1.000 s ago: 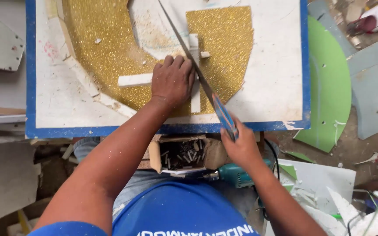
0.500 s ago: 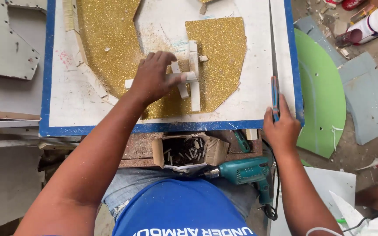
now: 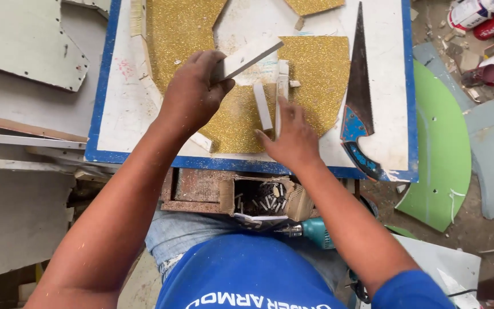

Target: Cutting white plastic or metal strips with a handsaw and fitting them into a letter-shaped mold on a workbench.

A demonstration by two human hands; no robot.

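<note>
My left hand (image 3: 192, 91) grips one end of a short white strip (image 3: 247, 56) and holds it tilted above a blue-edged white board (image 3: 121, 123). Gold glitter sheet pieces (image 3: 315, 68) cover much of that board. My right hand (image 3: 290, 137) rests on the glitter sheet, its fingertips touching two upright white strips (image 3: 264, 106) that lie side by side. A hand saw (image 3: 358, 100) with a blue handle lies flat on the board to the right of my right hand, free of both hands.
An open cardboard box of small nails (image 3: 264, 197) sits under the board's near edge, with a teal power drill (image 3: 315, 232) beside it. Green and grey cut panels (image 3: 441, 149) lie on the floor at right, cans (image 3: 481, 14) at top right, grey boards (image 3: 24, 46) at left.
My right hand set the saw down flat on the board and moved left onto the white strips. My left hand picked one white strip up off the glitter sheet.
</note>
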